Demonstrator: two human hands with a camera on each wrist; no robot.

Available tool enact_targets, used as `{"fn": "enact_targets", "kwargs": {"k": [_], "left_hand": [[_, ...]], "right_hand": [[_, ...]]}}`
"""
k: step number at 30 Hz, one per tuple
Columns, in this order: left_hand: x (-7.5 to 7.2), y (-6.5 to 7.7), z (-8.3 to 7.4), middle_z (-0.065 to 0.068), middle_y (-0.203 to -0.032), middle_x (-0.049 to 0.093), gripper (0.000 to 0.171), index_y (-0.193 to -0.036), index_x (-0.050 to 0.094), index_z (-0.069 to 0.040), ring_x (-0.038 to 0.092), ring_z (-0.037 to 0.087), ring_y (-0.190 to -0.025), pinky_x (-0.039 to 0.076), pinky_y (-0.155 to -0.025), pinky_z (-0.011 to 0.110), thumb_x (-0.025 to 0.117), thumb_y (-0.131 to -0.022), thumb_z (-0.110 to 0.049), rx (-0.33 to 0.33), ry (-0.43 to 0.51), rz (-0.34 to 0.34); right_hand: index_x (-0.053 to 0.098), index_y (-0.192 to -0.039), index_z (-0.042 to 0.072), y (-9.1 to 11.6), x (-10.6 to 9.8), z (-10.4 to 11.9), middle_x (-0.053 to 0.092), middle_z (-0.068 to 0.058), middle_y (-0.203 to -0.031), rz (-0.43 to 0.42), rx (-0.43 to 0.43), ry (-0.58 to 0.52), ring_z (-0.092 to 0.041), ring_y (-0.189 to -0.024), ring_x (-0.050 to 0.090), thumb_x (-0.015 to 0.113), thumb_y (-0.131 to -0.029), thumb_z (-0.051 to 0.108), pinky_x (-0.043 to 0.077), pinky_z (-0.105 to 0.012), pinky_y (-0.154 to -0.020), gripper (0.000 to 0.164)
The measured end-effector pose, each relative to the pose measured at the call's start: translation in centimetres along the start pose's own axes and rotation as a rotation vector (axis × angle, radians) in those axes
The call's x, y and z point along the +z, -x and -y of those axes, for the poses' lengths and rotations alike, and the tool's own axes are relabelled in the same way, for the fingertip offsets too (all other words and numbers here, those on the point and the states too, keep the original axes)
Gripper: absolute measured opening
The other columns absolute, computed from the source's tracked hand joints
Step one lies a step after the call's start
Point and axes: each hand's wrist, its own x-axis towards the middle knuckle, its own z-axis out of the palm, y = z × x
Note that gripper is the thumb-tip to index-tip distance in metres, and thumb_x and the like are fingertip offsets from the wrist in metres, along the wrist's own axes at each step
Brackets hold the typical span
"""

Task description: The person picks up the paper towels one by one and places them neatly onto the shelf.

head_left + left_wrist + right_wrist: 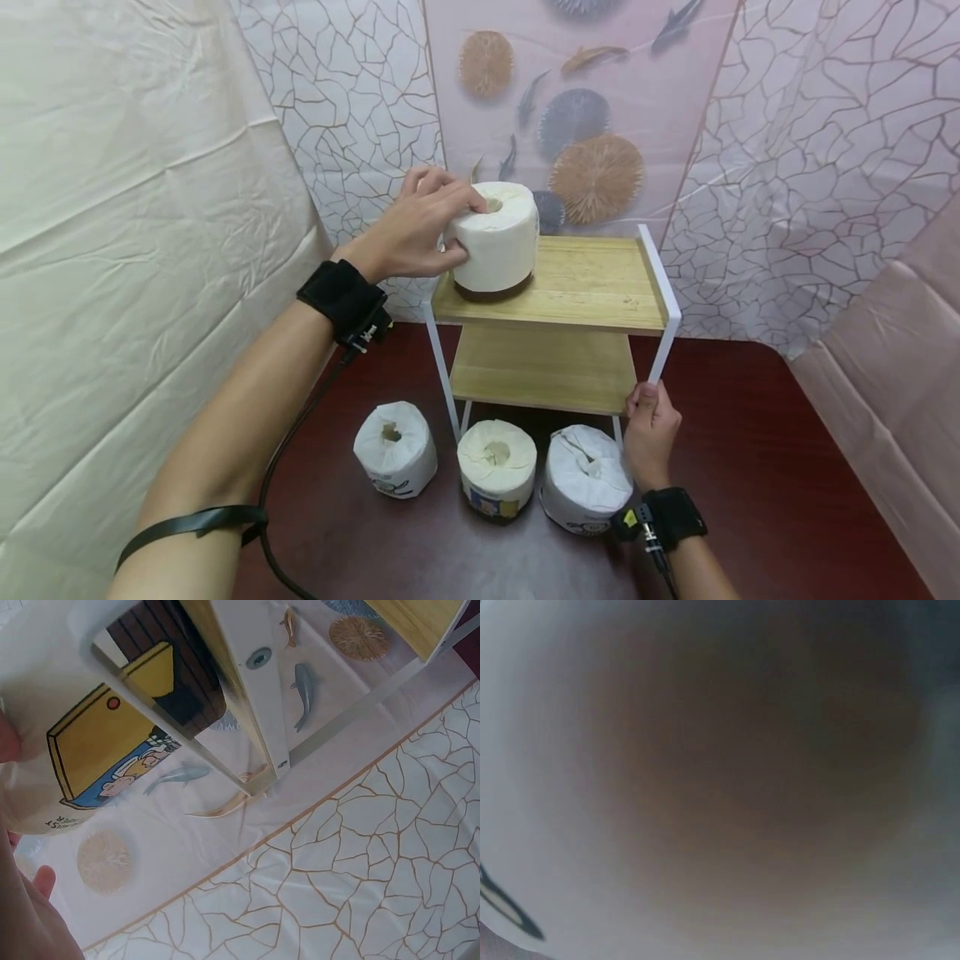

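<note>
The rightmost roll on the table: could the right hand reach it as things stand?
Probably yes: the right hand is close beside the roll, whose top looks uncovered, though that hand would likely need to release the white shelf frame first.

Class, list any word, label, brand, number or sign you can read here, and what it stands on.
No text reads with certainty.
Held roll: lettering beside its coloured picture, too small and blurred to read.
Left roll, middle roll and right roll on the table: printed marks too small to read.
</note>
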Motion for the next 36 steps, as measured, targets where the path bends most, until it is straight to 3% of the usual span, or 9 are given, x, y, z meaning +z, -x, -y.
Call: {"fn": "enact_targets", "kwargs": {"k": [5, 15, 19, 24, 31, 36], "left_hand": [[-0.1, -0.3, -0.4, 0.006, -0.132, 0.066, 0.048, -0.130, 0.063, -0.010, 0.044, 0.031, -0.123, 0.021, -0.111, 0.055, 0.065, -0.085, -0.026, -0.024, -0.019, 0.014], [0.3, -0.2, -0.8, 0.007, -0.131, 0.066, 0.051, -0.131, 0.063, -0.009, 0.044, 0.031, -0.123, 0.021, -0.111, 0.055, 0.061, -0.084, -0.028, -0.046, -0.029, 0.015], [0.4, -0.1, -1.0, 0.005, -0.134, 0.065, 0.053, -0.134, 0.064, -0.011, 0.043, 0.030, -0.124, 0.019, -0.112, 0.055, 0.061, -0.083, -0.025, -0.079, -0.021, 0.011], [0.5, 0.3, -1.1, 0.003, -0.143, 0.061, 0.057, -0.143, 0.061, -0.016, 0.041, 0.029, -0.125, 0.016, -0.114, 0.057, 0.061, -0.087, -0.027, -0.113, -0.008, 0.027], [0.5, 0.8, -0.1, 0.003, -0.149, 0.058, 0.055, -0.146, 0.059, -0.019, 0.039, 0.030, -0.136, 0.015, -0.113, 0.058, 0.058, -0.091, -0.018, -0.067, 0.030, -0.018], [0.3, 0.9, 0.5, -0.002, -0.151, 0.057, 0.052, -0.147, 0.059, -0.025, 0.038, 0.028, -0.139, 0.013, -0.114, 0.059, 0.055, -0.098, -0.008, -0.043, 0.039, -0.021]], "right_hand": [[0.050, -0.084, -0.006, 0.0, 0.2, 0.3, 0.043, 0.001, -0.064, -0.005, 0.006, 0.008, -0.007, -0.055, 0.035, 0.038, -0.117, 0.019, 0.026, -0.023, -0.050, 0.043], [0.048, -0.084, -0.009, -0.1, 0.3, 3.0, 0.043, 0.000, -0.063, -0.001, -0.004, -0.017, -0.005, -0.056, 0.037, 0.038, -0.117, 0.020, 0.027, -0.022, -0.051, 0.045], [0.048, -0.084, -0.009, -0.3, 0.4, 2.7, 0.043, 0.001, -0.064, -0.013, -0.008, -0.012, -0.004, -0.056, 0.037, 0.039, -0.116, 0.020, 0.028, -0.020, -0.052, 0.045], [0.049, -0.084, -0.009, -0.2, 0.2, 0.7, 0.043, 0.001, -0.064, -0.013, 0.011, 0.019, -0.005, -0.056, 0.037, 0.038, -0.117, 0.020, 0.027, -0.021, -0.051, 0.045], [0.049, -0.085, -0.008, -0.1, 0.1, 3.1, 0.043, 0.001, -0.064, 0.010, 0.014, 0.007, -0.007, -0.056, 0.036, 0.036, -0.117, 0.019, 0.028, -0.023, -0.051, 0.044], [0.049, -0.085, -0.009, -0.1, 0.1, 2.6, 0.042, 0.002, -0.064, 0.010, 0.008, 0.007, -0.006, -0.056, 0.035, 0.036, -0.117, 0.019, 0.027, -0.023, -0.051, 0.044]]}}
